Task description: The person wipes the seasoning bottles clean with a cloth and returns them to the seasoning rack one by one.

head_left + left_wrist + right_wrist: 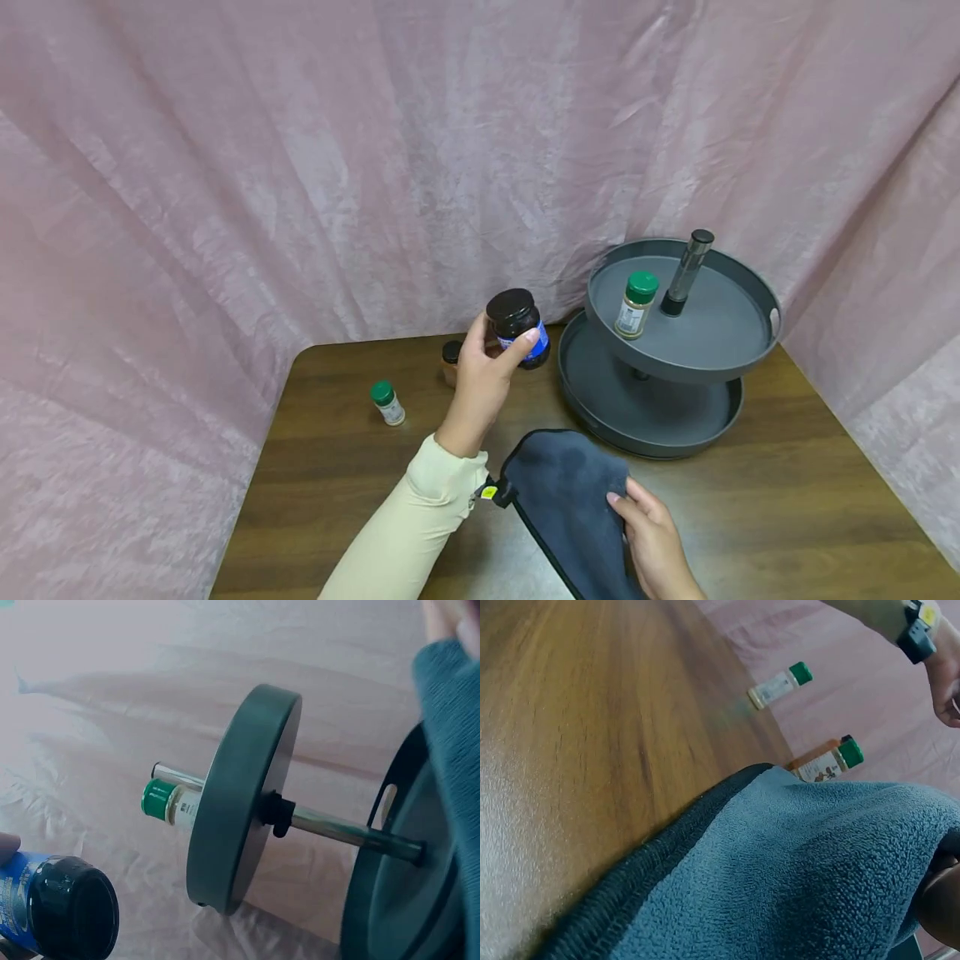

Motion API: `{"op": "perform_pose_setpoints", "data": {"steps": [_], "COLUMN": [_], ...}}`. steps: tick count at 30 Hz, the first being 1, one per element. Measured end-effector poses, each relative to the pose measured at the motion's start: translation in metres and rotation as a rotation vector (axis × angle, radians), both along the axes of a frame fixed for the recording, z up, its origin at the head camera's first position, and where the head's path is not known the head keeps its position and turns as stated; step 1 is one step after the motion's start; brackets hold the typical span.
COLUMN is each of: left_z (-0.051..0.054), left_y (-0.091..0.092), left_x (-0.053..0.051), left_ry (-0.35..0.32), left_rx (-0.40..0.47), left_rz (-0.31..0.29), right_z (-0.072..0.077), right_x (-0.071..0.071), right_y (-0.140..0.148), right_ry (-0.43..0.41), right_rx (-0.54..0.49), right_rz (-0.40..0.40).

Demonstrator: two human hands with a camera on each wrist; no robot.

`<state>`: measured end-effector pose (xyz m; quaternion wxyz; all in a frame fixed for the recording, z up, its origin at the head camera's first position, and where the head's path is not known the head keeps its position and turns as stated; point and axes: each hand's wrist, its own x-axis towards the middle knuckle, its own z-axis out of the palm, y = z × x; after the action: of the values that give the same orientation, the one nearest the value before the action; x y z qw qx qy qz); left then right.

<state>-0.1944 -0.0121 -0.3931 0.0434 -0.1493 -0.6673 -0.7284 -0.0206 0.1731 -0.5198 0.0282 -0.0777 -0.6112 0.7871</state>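
Observation:
My left hand (483,375) grips a dark jar (513,310) with a black lid and a blue label, lifted off the table to the left of the two-tier tray (720,333). In the left wrist view the same jar (75,907) lies at the lower left. My right hand (652,537) pinches the edge of a blue-grey cloth (570,500) with a dark border, in front of the tray. Up close, the cloth (780,862) looks fuzzy and fills much of the right wrist view. A green-capped spice bottle (634,308) stands on the upper tier.
A green-capped spice bottle (388,404) stands on the wooden table (330,467) at the left. A black-capped bottle (451,354) is partly hidden behind my left hand. The right wrist view shows another green-capped bottle (825,761) beyond the cloth. Pink curtains (450,167) hang behind.

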Motion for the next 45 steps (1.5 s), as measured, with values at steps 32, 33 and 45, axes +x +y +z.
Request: {"op": "perform_pose_setpoints", "data": {"steps": [32,33,45], "left_z": [0.035,0.036,0.032], "left_y": [0.078,0.081,0.099], "left_x": [-0.08,-0.082,-0.094], "left_ry": [0.12,0.127,0.117], "left_rx": [-0.15,-0.165,-0.21], "left_rz": [-0.129,-0.125,-0.177], "right_z": [-0.019,-0.019,-0.018], "right_x": [0.007,0.007,0.005], "right_y": [0.013,0.013,0.008], "right_ry": [-0.14,-0.144,-0.167], "right_rx": [0.107,0.111,0.11], "right_rz": [-0.082,-0.086,-0.092]}}
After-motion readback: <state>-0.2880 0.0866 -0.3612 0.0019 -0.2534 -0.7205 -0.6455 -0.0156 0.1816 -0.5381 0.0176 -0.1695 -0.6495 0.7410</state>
